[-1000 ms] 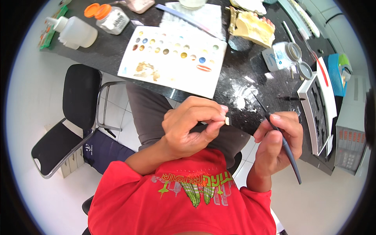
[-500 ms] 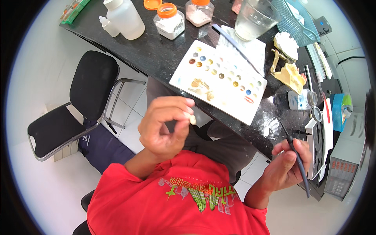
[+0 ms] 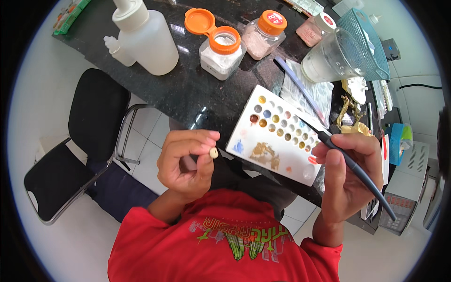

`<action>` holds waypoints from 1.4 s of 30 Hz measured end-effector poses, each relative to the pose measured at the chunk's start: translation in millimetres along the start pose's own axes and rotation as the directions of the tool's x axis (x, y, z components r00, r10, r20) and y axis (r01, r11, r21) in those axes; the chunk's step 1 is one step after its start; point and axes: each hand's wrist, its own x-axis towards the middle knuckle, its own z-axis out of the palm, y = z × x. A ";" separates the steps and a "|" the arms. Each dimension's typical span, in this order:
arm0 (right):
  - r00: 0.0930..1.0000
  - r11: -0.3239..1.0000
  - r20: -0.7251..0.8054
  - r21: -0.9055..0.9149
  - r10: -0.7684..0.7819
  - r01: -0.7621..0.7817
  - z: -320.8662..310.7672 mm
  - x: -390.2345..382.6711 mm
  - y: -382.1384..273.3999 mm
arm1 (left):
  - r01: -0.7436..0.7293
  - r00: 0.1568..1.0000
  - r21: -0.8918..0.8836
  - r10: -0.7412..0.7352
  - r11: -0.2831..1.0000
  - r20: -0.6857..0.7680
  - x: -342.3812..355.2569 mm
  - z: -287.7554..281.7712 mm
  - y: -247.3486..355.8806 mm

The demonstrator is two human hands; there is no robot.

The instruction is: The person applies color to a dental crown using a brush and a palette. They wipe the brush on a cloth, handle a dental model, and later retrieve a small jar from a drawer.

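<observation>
Between the thumb and fingers of my left hand [image 3: 184,164] is a small cream dental crown [image 3: 214,152], with a dark spot on the side turned up. This hand is held off the near edge of the table, left of a white palette [image 3: 292,165]. The palette has rows of round wells in yellow, brown, grey and blue, and brown smears on its near part. My right hand [image 3: 350,178] pinches a dark-handled fine brush [image 3: 362,176] like a pen. Its thin tip reaches over the palette's right-hand wells; whether it touches is unclear.
Along the back stand a white bottle [image 3: 155,47], an open powder jar [image 3: 221,61], an orange-lidded jar [image 3: 263,40] and a clear glass [image 3: 319,61]. A purple-grey stick [image 3: 297,85] lies on tissue behind the palette. Dental models [image 3: 356,89] and a blue basket [image 3: 383,68] are at right.
My right hand has moved up and left, bringing the brush over the palette. My left hand, still holding the crown, has shifted slightly left and down. The view has shifted too.
</observation>
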 end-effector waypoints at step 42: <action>0.970 0.972 0.073 0.038 -0.233 0.231 -22.8 -31.8 1.9 | 0.271 0.962 -0.353 -0.237 0.895 0.136 -14.2 6.3 31.5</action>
